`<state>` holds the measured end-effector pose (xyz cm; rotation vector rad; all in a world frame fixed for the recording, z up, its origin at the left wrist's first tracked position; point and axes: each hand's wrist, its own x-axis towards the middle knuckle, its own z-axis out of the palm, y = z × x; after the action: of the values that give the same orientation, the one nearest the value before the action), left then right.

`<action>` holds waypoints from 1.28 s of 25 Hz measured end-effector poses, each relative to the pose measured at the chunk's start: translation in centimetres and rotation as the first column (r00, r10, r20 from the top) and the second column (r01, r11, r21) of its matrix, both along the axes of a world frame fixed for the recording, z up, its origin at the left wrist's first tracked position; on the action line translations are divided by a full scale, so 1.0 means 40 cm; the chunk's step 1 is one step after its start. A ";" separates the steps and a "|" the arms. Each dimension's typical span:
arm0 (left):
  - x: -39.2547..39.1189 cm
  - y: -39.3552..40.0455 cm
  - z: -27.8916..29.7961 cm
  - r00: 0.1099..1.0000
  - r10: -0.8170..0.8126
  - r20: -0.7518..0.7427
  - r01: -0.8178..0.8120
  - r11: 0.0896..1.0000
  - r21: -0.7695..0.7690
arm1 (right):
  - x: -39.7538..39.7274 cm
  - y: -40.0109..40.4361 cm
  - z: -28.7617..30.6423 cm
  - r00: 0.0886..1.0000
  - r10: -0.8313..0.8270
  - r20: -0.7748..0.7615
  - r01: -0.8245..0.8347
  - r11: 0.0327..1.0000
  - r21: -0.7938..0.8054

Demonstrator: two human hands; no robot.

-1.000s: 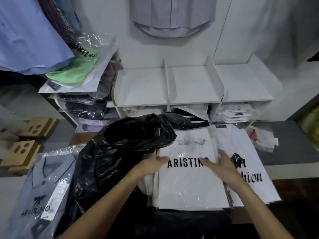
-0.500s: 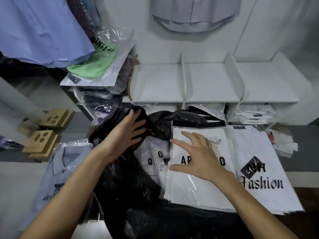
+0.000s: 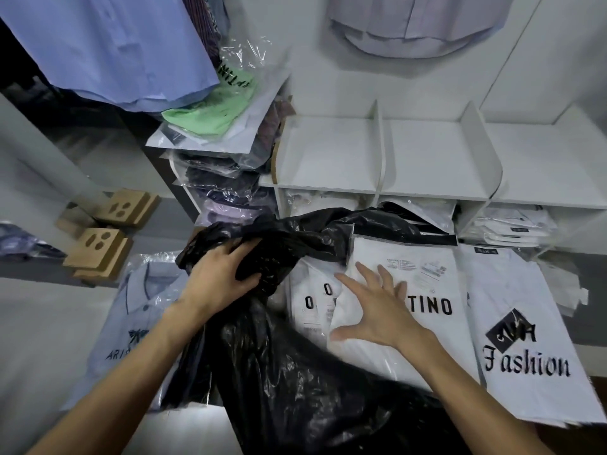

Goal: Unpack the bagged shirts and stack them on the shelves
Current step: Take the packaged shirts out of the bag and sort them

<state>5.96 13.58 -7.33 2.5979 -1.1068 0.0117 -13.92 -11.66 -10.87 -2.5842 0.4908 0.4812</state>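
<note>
you see a glossy black bag (image 3: 295, 372), white bagged shirts (image 3: 427, 323) with black lettering, a pale blue shirt (image 3: 138, 310), white shelves (image 3: 427, 152).

We are looking at a clothing shop's stockroom: bagged shirts (image 3: 404, 290) are lying in stacks, white shelves (image 3: 427, 159) are holding more packs, and a blue shirt (image 3: 108, 47) is hanging above.
</note>
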 end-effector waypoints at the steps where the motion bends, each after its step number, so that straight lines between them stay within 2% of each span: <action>1: 0.018 0.023 -0.007 0.999 0.030 -0.024 -0.029 0.999 0.031 | -0.002 -0.004 -0.007 0.999 -0.001 -0.038 0.000 1.000 -0.018; 5: 0.065 0.074 -0.037 0.990 0.072 -0.119 -0.064 0.995 0.075 | -0.012 -0.019 -0.012 0.994 -0.008 -0.107 0.006 1.000 -0.026; 9: 0.073 0.066 -0.035 0.978 0.039 -0.203 -0.019 0.995 0.102 | -0.029 -0.031 -0.009 0.989 -0.027 -0.145 0.029 0.999 0.014; 11: 0.044 0.029 -0.031 0.991 -0.027 -0.132 0.052 0.980 0.191 | -0.018 -0.027 0.001 0.988 -0.001 -0.154 0.006 1.000 0.030; 13: -0.018 -0.029 -0.008 0.996 -0.074 -0.048 0.086 0.942 0.326 | 0.007 -0.009 0.009 0.994 0.046 -0.101 -0.040 0.997 0.063; 14: -0.059 -0.063 0.011 0.996 -0.081 -0.044 0.092 0.896 0.434 | 0.018 0.008 0.010 0.996 0.056 -0.064 -0.051 0.996 0.076; 16: -0.147 -0.121 0.035 0.984 -0.110 -0.140 0.172 0.788 0.591 | 0.033 0.048 0.002 0.998 0.036 -0.049 -0.034 0.999 0.042; 17: -0.186 -0.150 0.049 0.965 -0.152 -0.214 0.254 0.751 0.610 | 0.037 0.065 -0.007 0.997 0.015 -0.070 -0.015 1.000 -0.003; 19: -0.216 -0.207 0.042 0.913 -0.217 -0.345 0.385 0.738 0.554 | 0.036 0.084 -0.019 0.994 -0.043 -0.098 0.037 0.997 -0.068; 21: -0.177 -0.267 0.012 0.901 -0.182 -0.393 0.388 0.743 0.545 | 0.033 0.085 -0.010 0.992 -0.094 -0.080 0.086 0.992 -0.098; 24: -0.111 -0.347 -0.057 0.927 -0.165 -0.336 0.340 0.747 0.571 | 0.020 0.077 0.015 0.985 -0.144 -0.097 0.134 0.986 -0.104; 27: -0.113 -0.407 -0.101 0.910 -0.316 -0.268 0.413 0.737 0.534 | 0.013 0.075 0.027 0.976 -0.171 -0.137 0.156 0.982 -0.110; 32: -0.108 -0.443 -0.124 0.848 -0.486 -0.210 0.500 0.606 0.619 | -0.003 0.060 0.032 0.961 -0.191 -0.202 0.177 0.980 -0.087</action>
<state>1.65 -4.14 -12.28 2.6947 -2.1081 -0.6503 -14.03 -9.24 -9.61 -2.5317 0.8253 0.6850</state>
